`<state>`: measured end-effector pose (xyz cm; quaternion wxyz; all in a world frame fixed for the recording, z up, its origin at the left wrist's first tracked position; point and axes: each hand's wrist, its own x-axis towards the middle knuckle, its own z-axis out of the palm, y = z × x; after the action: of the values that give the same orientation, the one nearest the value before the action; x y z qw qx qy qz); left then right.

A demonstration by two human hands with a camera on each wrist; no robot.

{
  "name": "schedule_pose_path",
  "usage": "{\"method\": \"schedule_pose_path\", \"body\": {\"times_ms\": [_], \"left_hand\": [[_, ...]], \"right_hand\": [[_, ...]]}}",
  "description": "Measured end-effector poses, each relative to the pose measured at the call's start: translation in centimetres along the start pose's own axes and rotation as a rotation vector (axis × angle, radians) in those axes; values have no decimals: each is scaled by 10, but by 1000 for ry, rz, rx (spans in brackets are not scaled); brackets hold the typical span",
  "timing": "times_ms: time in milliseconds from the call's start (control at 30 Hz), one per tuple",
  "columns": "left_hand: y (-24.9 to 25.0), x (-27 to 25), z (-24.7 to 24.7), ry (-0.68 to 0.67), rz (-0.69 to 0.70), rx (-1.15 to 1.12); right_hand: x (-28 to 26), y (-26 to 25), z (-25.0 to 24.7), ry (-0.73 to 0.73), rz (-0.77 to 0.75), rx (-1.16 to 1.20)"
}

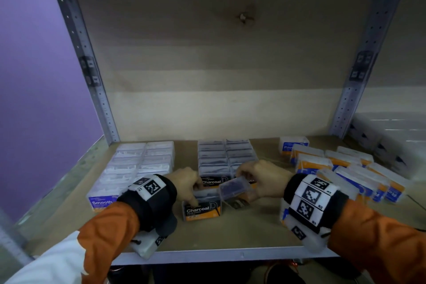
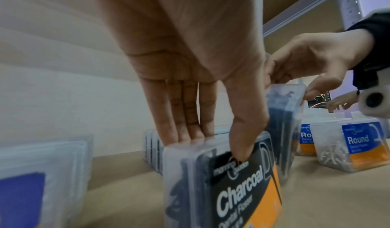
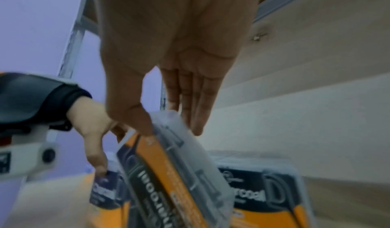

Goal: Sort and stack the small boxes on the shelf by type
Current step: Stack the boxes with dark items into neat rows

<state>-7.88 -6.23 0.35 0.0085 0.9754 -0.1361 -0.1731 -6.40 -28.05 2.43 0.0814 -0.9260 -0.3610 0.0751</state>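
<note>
My left hand (image 1: 193,191) pinches an upright Charcoal box (image 1: 202,209) on the shelf board, fingers (image 2: 190,136) behind its top edge and thumb on the black-and-orange label (image 2: 242,198). Just to its right, my right hand (image 1: 247,182) holds a second Charcoal box (image 1: 234,188) tilted above the board, pinched at its top edge (image 3: 171,128). Behind both hands two rows of Charcoal boxes (image 1: 227,157) stand on edge. Two rows of Smooth boxes (image 1: 138,166) stand at the left. Several Round boxes (image 1: 334,164) stand loosely at the right.
The shelf has a wooden back panel (image 1: 219,76) and grey metal uprights (image 1: 96,90) at both sides. White boxes (image 1: 391,141) fill the neighbouring bay at the right. The metal front edge (image 1: 230,255) runs under my wrists. Bare board lies in front of the held boxes.
</note>
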Motion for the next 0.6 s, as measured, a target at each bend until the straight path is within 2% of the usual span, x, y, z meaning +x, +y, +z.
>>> {"method": "schedule_pose_path", "body": {"times_ms": [167,333,500,600], "left_hand": [[-2,0,2,31,-14,-26],[-2,3,3,37,-27,-40],[-2,6,3,40,-49,-65],[-1,7,3,35,-51,-76]], "right_hand": [[-14,-3,23,231,127,287],[-28,3,52,357,312,610],[-39,8,84,487,391,887],[-43,11,101,538,440,963]]}}
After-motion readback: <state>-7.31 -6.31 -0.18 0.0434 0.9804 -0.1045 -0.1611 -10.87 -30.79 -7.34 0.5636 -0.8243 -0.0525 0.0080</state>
